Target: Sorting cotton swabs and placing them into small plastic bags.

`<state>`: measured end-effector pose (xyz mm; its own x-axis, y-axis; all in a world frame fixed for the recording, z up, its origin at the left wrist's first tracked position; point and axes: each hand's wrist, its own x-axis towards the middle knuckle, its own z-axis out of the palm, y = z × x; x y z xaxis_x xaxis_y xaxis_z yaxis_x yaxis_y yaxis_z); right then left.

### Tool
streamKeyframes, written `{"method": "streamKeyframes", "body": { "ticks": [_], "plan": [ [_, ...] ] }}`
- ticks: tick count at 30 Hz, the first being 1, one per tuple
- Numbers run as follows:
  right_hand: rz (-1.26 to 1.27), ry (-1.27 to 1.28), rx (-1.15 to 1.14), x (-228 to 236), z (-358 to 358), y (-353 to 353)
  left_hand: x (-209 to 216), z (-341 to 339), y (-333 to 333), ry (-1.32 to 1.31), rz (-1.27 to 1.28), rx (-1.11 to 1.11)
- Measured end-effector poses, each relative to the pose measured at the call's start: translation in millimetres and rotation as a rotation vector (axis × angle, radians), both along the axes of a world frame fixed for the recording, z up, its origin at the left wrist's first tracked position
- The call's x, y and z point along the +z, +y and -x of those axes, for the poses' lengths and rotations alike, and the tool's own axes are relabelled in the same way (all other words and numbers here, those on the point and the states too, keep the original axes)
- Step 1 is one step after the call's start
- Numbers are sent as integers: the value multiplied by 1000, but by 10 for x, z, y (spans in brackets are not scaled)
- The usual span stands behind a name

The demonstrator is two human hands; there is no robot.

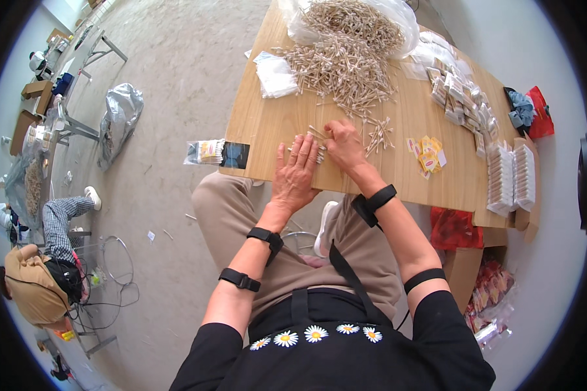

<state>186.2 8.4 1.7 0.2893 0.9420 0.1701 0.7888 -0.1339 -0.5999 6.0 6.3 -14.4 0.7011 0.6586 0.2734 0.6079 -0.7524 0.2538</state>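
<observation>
On the wooden table [254, 140], my left hand [293, 173] lies flat with its fingers stretched out, against a small row of cotton swabs [320, 154]. Just to its right my right hand [346, 144] has its fingers curled together at the swabs' upper ends. Its fingertips are partly hidden, and a few swabs [316, 131] stick out from them to the left. Several loose swabs [379, 135] lie right of my right hand. Beyond both hands spreads a big heap of wooden-stick cotton swabs [346, 65], spilling from a clear plastic bag [407, 29].
Left of the heap lie clear plastic bags [275, 75]. A swab pack [209, 152] overhangs the left edge. Yellow cards [429, 155] sit to the right, with filled packs [463, 101] and a carton of stacked packs [512, 179] beyond. Another person [39, 280] sits far left.
</observation>
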Motion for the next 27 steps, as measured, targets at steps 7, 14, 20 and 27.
{"method": "streamKeyframes", "body": {
  "ticks": [7,14,20,27],
  "plan": [
    [-13,-20,21,-94,74,87,-10,-32,-5,-3,-1,5],
    [-22,-149,-12,-33,-171,1,-39,-8,-3,-47,17,0],
    [147,-365,-423,7,-420,-100,-24,-6,-5,-47,8,7],
    [29,-146,44,-82,-62,-16,-37,-6,2,-20,-14,10]
  ]
}}
